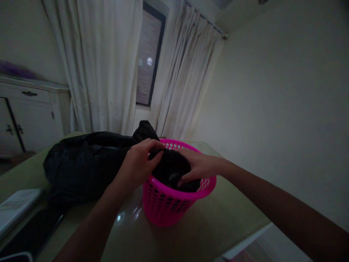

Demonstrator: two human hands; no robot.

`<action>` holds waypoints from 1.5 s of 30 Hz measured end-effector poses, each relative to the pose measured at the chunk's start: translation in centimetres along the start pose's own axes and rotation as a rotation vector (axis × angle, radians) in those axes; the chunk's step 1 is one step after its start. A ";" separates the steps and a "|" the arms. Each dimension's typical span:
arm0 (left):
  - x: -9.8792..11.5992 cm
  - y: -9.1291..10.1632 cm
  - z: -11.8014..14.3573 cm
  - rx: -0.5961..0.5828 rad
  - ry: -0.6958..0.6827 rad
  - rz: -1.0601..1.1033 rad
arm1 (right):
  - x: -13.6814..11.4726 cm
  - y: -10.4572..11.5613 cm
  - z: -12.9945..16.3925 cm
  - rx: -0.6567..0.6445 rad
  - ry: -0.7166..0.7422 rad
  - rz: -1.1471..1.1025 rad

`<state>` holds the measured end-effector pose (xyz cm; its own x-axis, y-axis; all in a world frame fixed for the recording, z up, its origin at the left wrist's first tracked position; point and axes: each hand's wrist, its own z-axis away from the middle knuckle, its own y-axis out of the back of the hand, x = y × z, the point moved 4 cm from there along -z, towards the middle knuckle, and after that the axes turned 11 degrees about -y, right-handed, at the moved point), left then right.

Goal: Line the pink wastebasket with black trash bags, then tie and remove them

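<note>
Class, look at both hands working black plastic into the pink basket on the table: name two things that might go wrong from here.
1. The pink perforated plastic basket looks light; the right hand pressing inside may tip it.
2. The thin black plastic liner, pinched by the left hand, might tear or slip off the rim.

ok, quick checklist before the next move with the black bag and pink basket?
1. Left hand grips the black bag at the near rim: ok.
2. Right hand pressed on the bag inside the basket: ok.
3. Basket upright on the table: ok.
4. Bag seated all round the rim: not ok, far rim bare.
5. Basket clear of the table edge: ok, though the edge is close on the right.
6. Second black bag to the left lies clear of the basket: cannot tell, they overlap in view.
</note>
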<state>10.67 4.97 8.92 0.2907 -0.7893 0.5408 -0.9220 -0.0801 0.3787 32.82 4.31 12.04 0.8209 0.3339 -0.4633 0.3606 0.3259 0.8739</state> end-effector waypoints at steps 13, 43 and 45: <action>0.3 0.5 0.1 -0.052 -0.026 -0.015 | -0.6 1.1 -1.4 -0.002 0.057 -0.260; 0.9 0.3 0.2 -0.080 -0.087 0.005 | -1.8 -0.2 -0.8 0.193 0.145 -0.034; 1.1 0.3 0.4 -0.134 -0.076 -0.046 | -2.0 -0.2 -0.7 0.242 0.129 -0.073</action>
<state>10.67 3.82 9.35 0.3071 -0.8311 0.4637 -0.8643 -0.0397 0.5014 30.81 4.16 12.67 0.7310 0.4325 -0.5278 0.5248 0.1379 0.8400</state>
